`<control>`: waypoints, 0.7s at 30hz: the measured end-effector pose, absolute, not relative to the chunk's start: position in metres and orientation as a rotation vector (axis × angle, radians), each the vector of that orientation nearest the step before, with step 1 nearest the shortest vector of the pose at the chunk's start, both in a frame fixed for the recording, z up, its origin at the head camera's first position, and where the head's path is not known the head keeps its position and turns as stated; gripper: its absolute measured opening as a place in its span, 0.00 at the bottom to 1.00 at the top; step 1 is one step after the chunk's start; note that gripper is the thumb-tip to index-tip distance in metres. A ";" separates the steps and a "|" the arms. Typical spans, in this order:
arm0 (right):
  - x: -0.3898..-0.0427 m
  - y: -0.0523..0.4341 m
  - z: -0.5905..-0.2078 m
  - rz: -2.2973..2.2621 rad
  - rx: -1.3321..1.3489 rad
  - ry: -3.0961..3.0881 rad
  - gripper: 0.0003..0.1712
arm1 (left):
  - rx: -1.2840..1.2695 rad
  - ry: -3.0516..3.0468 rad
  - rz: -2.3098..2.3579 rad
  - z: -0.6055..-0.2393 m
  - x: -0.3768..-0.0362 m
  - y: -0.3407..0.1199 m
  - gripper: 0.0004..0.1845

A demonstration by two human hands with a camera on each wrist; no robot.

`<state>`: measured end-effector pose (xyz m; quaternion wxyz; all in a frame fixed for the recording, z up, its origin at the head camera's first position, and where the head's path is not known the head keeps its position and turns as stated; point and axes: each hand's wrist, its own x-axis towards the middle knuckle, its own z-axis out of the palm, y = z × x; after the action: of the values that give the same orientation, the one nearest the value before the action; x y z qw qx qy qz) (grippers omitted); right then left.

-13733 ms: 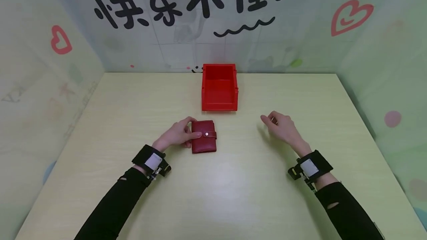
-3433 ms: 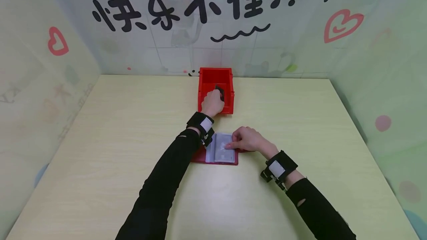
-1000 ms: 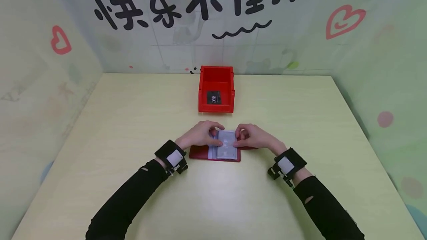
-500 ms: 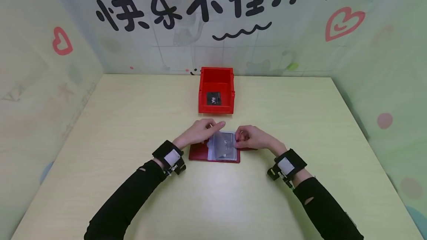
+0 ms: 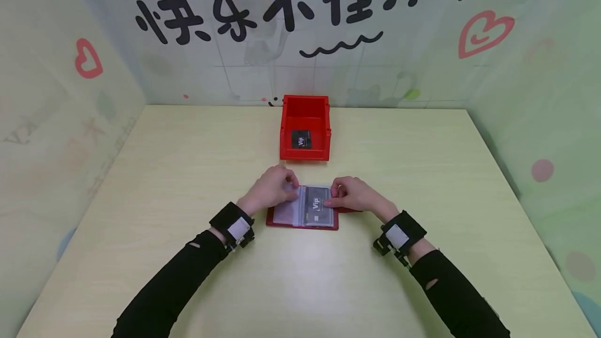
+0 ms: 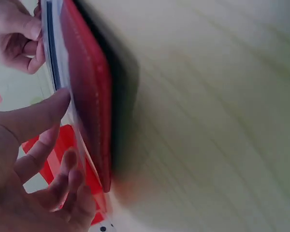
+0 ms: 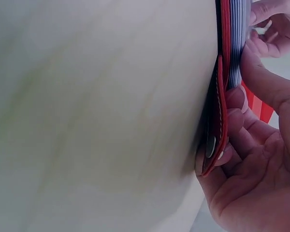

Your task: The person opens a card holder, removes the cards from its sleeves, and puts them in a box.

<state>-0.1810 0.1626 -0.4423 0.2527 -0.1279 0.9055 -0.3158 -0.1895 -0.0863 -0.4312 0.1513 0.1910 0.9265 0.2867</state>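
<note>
One red card holder [image 5: 297,215]: is lying opened out on the pale tabletop [image 5: 357,275], near the middle, probably laid flat so that both hands can work at its pages.
Left hand [image 5: 269,188]: is touching the holder's far left part; the thumb is pressing on the clear plastic page [image 5: 284,214] while the other fingers are bending loosely past the edge, a gap showing between, so it is not clasping anything; it is likely holding the page down.
Right hand [image 5: 354,193]: is gripping the holder's right edge, nearly closed, its thumb lying over the page and its fingers curling against the side; this is probably steadying the stack.
Clasp strap [image 5: 349,210]: is sticking out to the right, among the right hand's fingers.
Sleeved VIP card [image 5: 313,212]: is showing in the right page, just left of that thumb.
Red plastic bin [image 5: 306,119]: is standing on the far side, apart from the holder, seemingly placed to receive cards.
Loose VIP card [image 5: 301,139]: is lying in the bin's near part.
</note>
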 end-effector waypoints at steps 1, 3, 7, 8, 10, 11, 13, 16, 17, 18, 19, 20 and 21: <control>-0.181 0.162 -0.442 -0.858 -0.348 2.462 0.18 | 0.565 2.702 0.778 -0.431 -0.187 -0.085 0.10; -0.181 0.162 -0.442 -0.859 -0.349 2.462 0.18 | 0.617 2.766 0.695 -0.430 -0.183 -0.081 0.10; -0.180 0.162 -0.442 -0.860 -0.332 2.463 0.18 | 0.658 2.722 0.748 -0.426 -0.173 -0.071 0.11; -0.180 0.162 -0.442 -0.863 -0.327 2.461 0.18 | 0.642 2.700 0.788 -0.426 -0.171 -0.069 0.11; -0.180 0.162 -0.442 -0.861 -0.331 2.463 0.18 | 0.578 2.659 0.882 -0.426 -0.167 -0.065 0.12; -0.180 0.163 -0.442 -0.862 -0.331 2.462 0.17 | 0.538 2.646 0.925 -0.426 -0.166 -0.063 0.13; -0.180 0.163 -0.442 -0.863 -0.337 2.463 0.17 | 0.460 2.610 1.003 -0.427 -0.165 -0.062 0.14; -0.180 0.163 -0.442 -0.860 -0.351 2.467 0.17 | 0.341 2.531 1.103 -0.428 -0.166 -0.062 0.17; -0.179 0.163 -0.442 -0.861 -0.351 2.466 0.17 | 0.301 2.497 1.132 -0.429 -0.167 -0.063 0.18; -0.180 0.163 -0.442 -0.861 -0.356 2.467 0.17 | 0.263 2.459 1.160 -0.429 -0.168 -0.064 0.18; -0.179 0.162 -0.442 -0.859 -0.357 2.466 0.17 | 0.231 2.427 1.181 -0.430 -0.169 -0.065 0.18; -0.179 0.162 -0.441 -0.862 -0.353 2.465 0.17 | 0.199 2.390 1.202 -0.430 -0.170 -0.066 0.18; -0.179 0.162 -0.441 -0.863 -0.351 2.464 0.17 | 0.176 2.358 1.215 -0.430 -0.170 -0.067 0.18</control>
<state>-0.1795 0.1619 -0.4411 0.2508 -0.1288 0.9055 -0.3172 -0.1705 -0.0668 -0.4298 0.2390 0.0641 0.8613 0.4438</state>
